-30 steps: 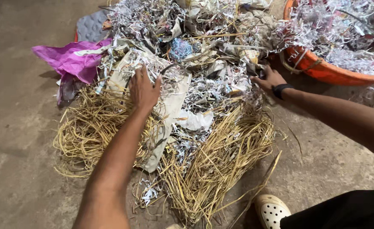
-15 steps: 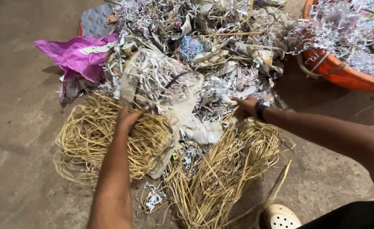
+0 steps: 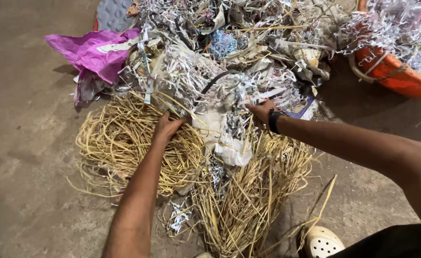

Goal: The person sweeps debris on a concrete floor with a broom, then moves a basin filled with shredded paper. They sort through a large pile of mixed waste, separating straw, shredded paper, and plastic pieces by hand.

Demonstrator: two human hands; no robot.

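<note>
Concrete floor (image 3: 24,157), grey-brown and dusty, fills the whole left side of my view and runs under everything else. On it, spreading across the far middle, lies a big heap of shredded paper (image 3: 205,71), white and grey strips tangled with crumpled scraps and a thin black cord. Nearer to me, two masses of yellow straw sit against that heap: a coiled, nest-like bundle of straw (image 3: 120,143) on the left and a looser sheaf of straw (image 3: 248,200) on the right, its stalks fanning toward the near edge. At the far right an orange tub (image 3: 401,79) holds more shreds, only partly in view. A magenta plastic bag (image 3: 93,52) lies crumpled at the far left of the heap, with a grey quilted pad (image 3: 115,14) just beyond it. Near the bottom right edge I see a white perforated clog (image 3: 322,242).

Both arms reach in from the near side. The left hand (image 3: 166,128) rests at the far edge of the coiled bundle, where straw meets paper, fingers curled down into the stalks; I read it as closing on straw, though the fingertips are buried. The right hand (image 3: 260,110), with a black wristband (image 3: 273,119), lies where the paper heap meets the sheaf, its fingers hidden in shreds, so I cannot tell its grip.
</note>
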